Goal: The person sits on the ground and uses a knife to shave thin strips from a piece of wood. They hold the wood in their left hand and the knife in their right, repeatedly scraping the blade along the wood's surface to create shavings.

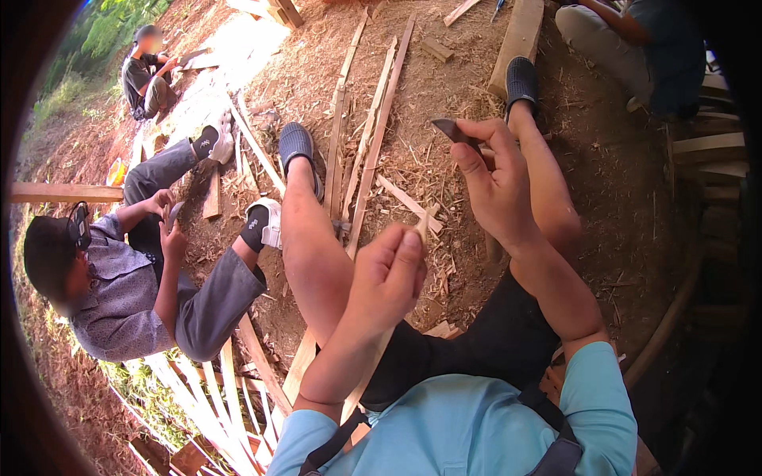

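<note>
Pale wood pokes from the clenched left hand, its visible end slanting toward one o'clock. Gripped by the right hand, a dark blade sits apart at the wood's one o'clock, tip toward ten. Whether the orange object at nine is a container, I cannot tell.
</note>
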Available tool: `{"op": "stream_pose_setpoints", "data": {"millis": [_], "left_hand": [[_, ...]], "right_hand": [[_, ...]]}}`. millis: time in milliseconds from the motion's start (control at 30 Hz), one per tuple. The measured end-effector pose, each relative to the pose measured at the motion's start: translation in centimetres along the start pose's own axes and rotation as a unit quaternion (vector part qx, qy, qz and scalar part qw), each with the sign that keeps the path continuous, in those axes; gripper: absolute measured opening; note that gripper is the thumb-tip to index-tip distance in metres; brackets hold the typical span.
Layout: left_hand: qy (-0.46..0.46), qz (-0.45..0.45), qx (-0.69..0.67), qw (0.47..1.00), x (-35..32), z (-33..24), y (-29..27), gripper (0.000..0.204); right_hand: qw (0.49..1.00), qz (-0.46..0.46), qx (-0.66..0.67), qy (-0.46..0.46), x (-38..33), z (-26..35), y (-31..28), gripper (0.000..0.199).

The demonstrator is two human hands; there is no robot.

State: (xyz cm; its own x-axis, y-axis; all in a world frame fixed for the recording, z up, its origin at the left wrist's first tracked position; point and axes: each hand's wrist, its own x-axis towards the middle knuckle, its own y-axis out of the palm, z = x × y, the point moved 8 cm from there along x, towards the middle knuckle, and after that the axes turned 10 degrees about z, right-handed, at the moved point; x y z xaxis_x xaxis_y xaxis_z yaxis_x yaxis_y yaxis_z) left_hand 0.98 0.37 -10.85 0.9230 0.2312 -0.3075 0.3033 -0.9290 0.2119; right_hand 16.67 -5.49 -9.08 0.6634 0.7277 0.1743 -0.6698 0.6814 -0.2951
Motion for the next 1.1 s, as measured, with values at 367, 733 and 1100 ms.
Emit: {"op": "stream_pose_setpoints", "data": {"millis": [367,733,1100], "left_hand": [[-0.025,-0.064,-0.141,0.988,0.4,0.5,-3.2,0.019],[-0.027,-0.047,-0.022,0.998,0.4,0.1,-1.5,0.022],[-0.056,-0.036,-0.114,0.991,1.9,0.9,-2.5,0.021]], "right_hand": [[0.973,0.219,0.074,0.009,-3.0,2.5,4.9,0.020],[0.994,0.062,0.004,-0.094,-1.9,0.9,2.8,0.017],[0.984,0.122,0.112,0.059,-3.0,-1.9,0.8,0.021]]}}
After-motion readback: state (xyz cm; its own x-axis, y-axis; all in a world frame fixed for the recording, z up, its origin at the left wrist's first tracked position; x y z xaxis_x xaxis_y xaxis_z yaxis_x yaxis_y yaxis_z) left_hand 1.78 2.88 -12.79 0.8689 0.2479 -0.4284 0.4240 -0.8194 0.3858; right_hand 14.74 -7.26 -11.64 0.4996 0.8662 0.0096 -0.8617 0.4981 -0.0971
